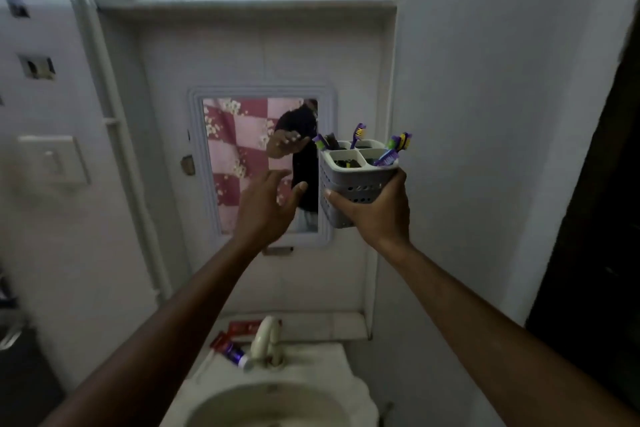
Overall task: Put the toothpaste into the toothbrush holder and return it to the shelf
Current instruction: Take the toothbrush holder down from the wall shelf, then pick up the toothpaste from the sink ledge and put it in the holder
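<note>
My right hand (377, 211) grips a white perforated toothbrush holder (356, 180) from below and holds it up in front of the wall, just right of the mirror. Its four compartments hold several purple and green toothbrushes (394, 149). My left hand (266, 208) hovers open beside the holder, fingers spread, touching nothing. A red and blue toothpaste tube (230, 350) lies on the sink's back rim, left of the tap. A second red tube or box (244, 328) rests on the low ledge behind it.
A framed mirror (259, 163) hangs on the wall ahead, under a high shelf (249, 7). Below are a white sink (277, 402) and a cream tap (266, 340). A vertical pipe (104, 97) runs down the left. A dark doorway (602, 218) lies at right.
</note>
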A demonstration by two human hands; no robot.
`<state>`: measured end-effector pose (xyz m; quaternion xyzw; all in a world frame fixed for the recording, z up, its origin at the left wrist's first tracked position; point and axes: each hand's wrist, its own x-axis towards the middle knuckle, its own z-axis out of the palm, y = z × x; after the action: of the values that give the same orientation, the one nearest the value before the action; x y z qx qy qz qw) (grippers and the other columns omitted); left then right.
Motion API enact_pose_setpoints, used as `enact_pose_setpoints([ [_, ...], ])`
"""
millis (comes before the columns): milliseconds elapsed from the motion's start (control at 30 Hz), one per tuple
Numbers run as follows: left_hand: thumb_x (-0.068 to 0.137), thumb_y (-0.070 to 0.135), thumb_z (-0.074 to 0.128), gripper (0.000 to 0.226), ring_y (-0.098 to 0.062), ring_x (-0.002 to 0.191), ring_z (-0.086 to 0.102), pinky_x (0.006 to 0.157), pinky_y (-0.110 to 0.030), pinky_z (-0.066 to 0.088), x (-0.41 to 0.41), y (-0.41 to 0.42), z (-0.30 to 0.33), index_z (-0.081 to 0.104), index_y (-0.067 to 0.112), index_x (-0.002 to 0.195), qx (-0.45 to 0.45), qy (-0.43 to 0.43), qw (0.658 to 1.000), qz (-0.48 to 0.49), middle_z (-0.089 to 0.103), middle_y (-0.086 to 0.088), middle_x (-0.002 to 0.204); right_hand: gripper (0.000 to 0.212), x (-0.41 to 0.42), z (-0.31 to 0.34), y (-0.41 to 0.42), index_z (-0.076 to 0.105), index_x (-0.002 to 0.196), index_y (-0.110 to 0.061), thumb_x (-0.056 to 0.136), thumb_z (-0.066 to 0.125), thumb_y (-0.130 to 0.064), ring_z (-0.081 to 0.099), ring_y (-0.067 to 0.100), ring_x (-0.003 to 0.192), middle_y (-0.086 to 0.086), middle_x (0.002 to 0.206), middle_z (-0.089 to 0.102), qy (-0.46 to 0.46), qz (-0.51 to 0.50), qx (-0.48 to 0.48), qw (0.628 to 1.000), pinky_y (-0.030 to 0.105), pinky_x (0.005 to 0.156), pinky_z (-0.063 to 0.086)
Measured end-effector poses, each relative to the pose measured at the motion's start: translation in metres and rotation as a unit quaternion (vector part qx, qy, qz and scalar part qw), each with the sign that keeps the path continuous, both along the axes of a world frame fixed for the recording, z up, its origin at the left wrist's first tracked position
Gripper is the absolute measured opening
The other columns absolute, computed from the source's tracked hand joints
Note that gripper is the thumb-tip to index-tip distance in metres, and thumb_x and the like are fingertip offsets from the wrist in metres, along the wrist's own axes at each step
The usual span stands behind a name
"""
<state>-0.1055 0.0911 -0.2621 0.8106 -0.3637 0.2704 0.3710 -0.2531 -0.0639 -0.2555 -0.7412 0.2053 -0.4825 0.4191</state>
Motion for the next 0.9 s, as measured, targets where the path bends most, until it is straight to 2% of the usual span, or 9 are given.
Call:
enact_pose_setpoints([
  [100,0.103,0.064,0.054,0.060,-0.023,0.123,0.064,0.101,-0.043,0.054,-0.002,0.016,-0.058,0.065,0.017,0.139,0.013,0.058,0.998,0.002,0.069,-0.005,0.137,0.142,-0.003,-0.051,0.007,0.045,0.160,-0.017,0.042,0.089,-0.085,0.072,0.028,0.137,0.002,0.154,0.069,0.044,0.009,0.019,0.999,0.053,0.105,0.065],
  [200,0.102,0.067,0.051,0.060,-0.021,0.119,0.067,0.100,-0.045,0.055,-0.005,0.029,-0.109,0.070,0.019,0.132,0.018,0.120,0.993,0.011,0.072,-0.002,0.132,0.136,-0.005,-0.092,0.014,0.049,0.157,-0.017,0.043,0.092,-0.079,0.072,0.027,0.136,0.001,0.152,0.070,0.087,0.018,0.044,0.995,0.049,0.105,0.063],
  [300,0.103,0.066,0.050,0.058,-0.018,0.117,0.068,0.100,-0.048,0.056,-0.001,0.044,-0.162,0.071,0.021,0.131,0.028,0.183,0.983,0.007,0.073,0.000,0.130,0.124,0.001,-0.134,0.019,0.050,0.156,-0.015,0.056,0.108,-0.059,0.070,0.027,0.138,0.002,0.152,0.070,0.143,0.021,0.068,0.987,0.041,0.104,0.060],
  [433,0.109,0.052,0.053,0.045,-0.018,0.111,0.070,0.096,-0.042,0.056,0.021,0.067,-0.223,0.073,0.018,0.129,0.041,0.239,0.969,0.041,0.076,0.000,0.124,0.115,0.020,-0.189,0.020,0.049,0.155,-0.014,0.064,0.110,-0.048,0.070,0.026,0.136,0.001,0.152,0.068,0.205,0.015,0.094,0.974,0.029,0.093,0.048],
  [533,0.110,0.045,0.051,0.037,-0.024,0.099,0.073,0.089,-0.045,0.059,0.053,0.086,-0.274,0.074,0.017,0.120,0.033,0.268,0.960,0.077,0.079,-0.002,0.107,0.115,0.038,-0.224,0.025,0.050,0.153,-0.014,0.061,0.111,-0.046,0.071,0.027,0.136,0.002,0.150,0.070,0.242,-0.003,0.117,0.963,0.032,0.096,0.053],
  [600,0.110,0.040,0.050,0.033,-0.026,0.098,0.071,0.090,-0.049,0.058,0.072,0.098,-0.306,0.072,0.017,0.118,0.054,0.301,0.948,0.085,0.077,-0.001,0.106,0.116,0.047,-0.247,0.029,0.049,0.152,-0.012,0.060,0.111,-0.043,0.072,0.029,0.135,0.003,0.149,0.070,0.264,-0.008,0.137,0.955,0.034,0.099,0.056],
  [733,0.099,0.016,0.063,0.020,-0.033,0.105,0.068,0.090,-0.050,0.058,0.115,0.116,-0.359,0.069,0.015,0.118,0.188,0.323,0.925,0.073,0.071,-0.007,0.116,0.118,0.068,-0.290,0.038,0.046,0.156,-0.009,0.062,0.113,-0.036,0.068,0.028,0.139,0.006,0.154,0.066,0.298,-0.006,0.173,0.939,0.028,0.097,0.048],
  [833,0.086,0.009,0.076,0.036,-0.036,0.117,0.060,0.085,-0.049,0.057,0.141,0.118,-0.387,0.069,0.016,0.120,0.342,0.269,0.900,0.021,0.062,-0.013,0.127,0.124,0.080,-0.319,0.047,0.044,0.157,-0.011,0.059,0.113,-0.042,0.067,0.033,0.143,0.009,0.157,0.065,0.317,-0.016,0.200,0.927,0.034,0.102,0.051],
  [900,0.082,0.014,0.083,0.049,-0.036,0.128,0.052,0.096,-0.050,0.056,0.153,0.115,-0.398,0.068,0.019,0.129,0.433,0.218,0.875,0.006,0.055,-0.014,0.138,0.120,0.084,-0.340,0.051,0.045,0.154,-0.013,0.060,0.113,-0.041,0.068,0.033,0.142,0.005,0.152,0.066,0.332,-0.026,0.217,0.918,0.032,0.100,0.050],
])
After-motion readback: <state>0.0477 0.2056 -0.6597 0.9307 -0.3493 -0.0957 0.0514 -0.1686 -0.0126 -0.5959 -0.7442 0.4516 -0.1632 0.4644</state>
